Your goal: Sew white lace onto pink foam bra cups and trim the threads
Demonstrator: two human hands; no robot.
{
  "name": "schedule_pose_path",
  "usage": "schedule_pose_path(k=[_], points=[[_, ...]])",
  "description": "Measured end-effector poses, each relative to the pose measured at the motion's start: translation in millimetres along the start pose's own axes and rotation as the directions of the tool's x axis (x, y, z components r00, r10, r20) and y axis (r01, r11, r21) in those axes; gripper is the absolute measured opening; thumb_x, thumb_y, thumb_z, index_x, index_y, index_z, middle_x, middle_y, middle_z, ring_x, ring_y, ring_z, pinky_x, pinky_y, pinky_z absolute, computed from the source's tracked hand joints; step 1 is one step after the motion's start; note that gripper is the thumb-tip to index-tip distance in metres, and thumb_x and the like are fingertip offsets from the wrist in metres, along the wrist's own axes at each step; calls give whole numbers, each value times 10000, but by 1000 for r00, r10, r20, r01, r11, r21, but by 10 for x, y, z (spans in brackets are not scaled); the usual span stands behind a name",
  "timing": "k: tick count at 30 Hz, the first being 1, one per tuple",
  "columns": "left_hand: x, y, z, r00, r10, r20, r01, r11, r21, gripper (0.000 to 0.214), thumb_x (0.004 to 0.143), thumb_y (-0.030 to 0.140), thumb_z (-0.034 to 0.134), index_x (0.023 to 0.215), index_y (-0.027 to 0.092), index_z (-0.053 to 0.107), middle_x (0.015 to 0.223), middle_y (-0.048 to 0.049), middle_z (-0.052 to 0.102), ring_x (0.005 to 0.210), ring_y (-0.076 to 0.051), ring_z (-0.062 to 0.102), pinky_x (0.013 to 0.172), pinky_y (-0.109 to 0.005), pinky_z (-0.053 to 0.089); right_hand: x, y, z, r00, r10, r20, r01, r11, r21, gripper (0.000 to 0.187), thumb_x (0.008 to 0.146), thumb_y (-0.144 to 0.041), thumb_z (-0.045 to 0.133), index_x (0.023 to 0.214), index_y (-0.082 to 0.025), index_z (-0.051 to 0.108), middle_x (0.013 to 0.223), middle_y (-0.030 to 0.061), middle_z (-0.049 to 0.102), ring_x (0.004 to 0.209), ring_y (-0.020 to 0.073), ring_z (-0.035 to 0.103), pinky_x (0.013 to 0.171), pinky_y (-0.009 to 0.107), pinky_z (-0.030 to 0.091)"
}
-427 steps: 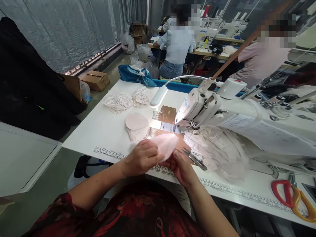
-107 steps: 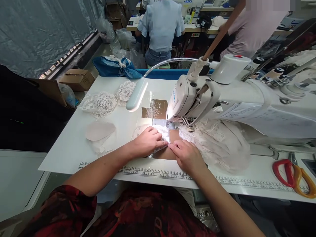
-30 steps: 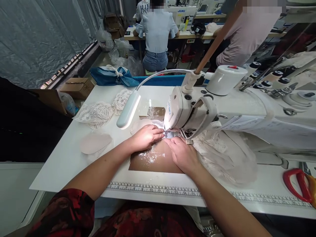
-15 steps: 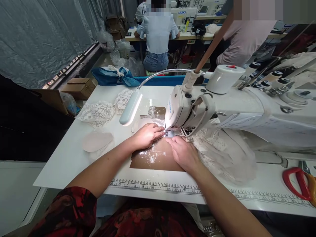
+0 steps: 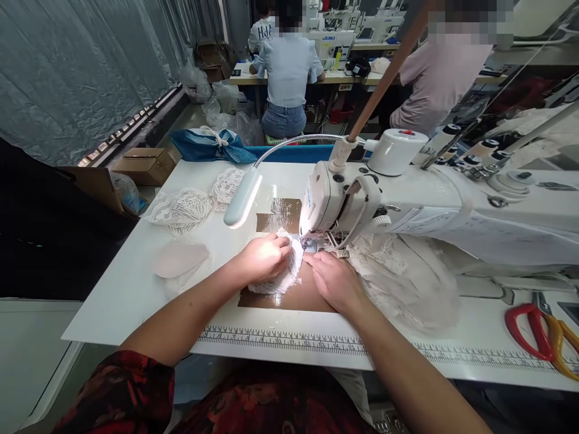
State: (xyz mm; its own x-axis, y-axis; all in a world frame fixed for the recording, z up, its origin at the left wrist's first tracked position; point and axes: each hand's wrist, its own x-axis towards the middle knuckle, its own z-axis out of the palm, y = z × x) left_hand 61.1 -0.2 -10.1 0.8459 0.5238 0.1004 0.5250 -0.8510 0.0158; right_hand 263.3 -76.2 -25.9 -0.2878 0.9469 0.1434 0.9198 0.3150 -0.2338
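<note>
JUKI on far sewing machine (image 5: 329, 39); numbers along table ruler (image 5: 280, 342).

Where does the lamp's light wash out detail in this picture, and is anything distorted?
Head view: the white gooseneck lamp overexposes the left hand and the white lace piece under it, losing their detail. Glare streaks the shiny brown patch on the white table. Wide-angle stretch shows toward the edges, along the white sewing machine.

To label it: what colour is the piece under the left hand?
White, lace-patterned; the piece shows best in the head view.
</note>
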Motion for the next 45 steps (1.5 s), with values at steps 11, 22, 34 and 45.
schedule_pose_path(k=[11, 22, 34, 45], points=[[46, 109, 44, 992, 76, -105, -95, 978, -187, 296, 931, 292, 435, 1024, 115, 652, 1061, -139, 642, 918, -227, 566, 811, -364, 476, -48, -24, -19, 1000, -23, 15, 23, 1000, 2, 322, 869, -132, 431, 1038, -236, 684, 874, 36, 645, 776, 161, 525, 693, 274, 345], [13, 56, 158, 984, 118, -132, -138, 978, -155, 329, 908, 270, 477, 1146, 103, 630, 1206, -138, 617, 941, -244, 555, 823, -378, 471, 9, -80, -39, 992, 60, 108, -54, 997, -55, 341, 878, -136, 419, 1106, -229, 655, 972, 48, 640, 833, 184, 528, 698, 292, 324], [-16, -57, 153, 979, 70, -190, -109, 973, -203, 280, 920, 269, 436, 991, 113, 658, 941, -130, 624, 849, -217, 553, 753, -350, 456, -97, -15, 30, 953, -300, -41, 302, 936, 182, 242, 879, -162, 456, 961, -176, 684, 771, 36, 637, 739, 161, 487, 673, 285, 319], [-48, 96, 80, 984, 150, -98, -166, 971, -174, 335, 938, 328, 438, 1165, 175, 631, 1019, -125, 611, 852, -212, 537, 774, -362, 408, -72, -9, 40, 997, -19, -68, 18, 1000, -12, 354, 866, -128, 428, 1119, -185, 668, 949, 48, 679, 758, 166, 546, 690, 288, 361]])
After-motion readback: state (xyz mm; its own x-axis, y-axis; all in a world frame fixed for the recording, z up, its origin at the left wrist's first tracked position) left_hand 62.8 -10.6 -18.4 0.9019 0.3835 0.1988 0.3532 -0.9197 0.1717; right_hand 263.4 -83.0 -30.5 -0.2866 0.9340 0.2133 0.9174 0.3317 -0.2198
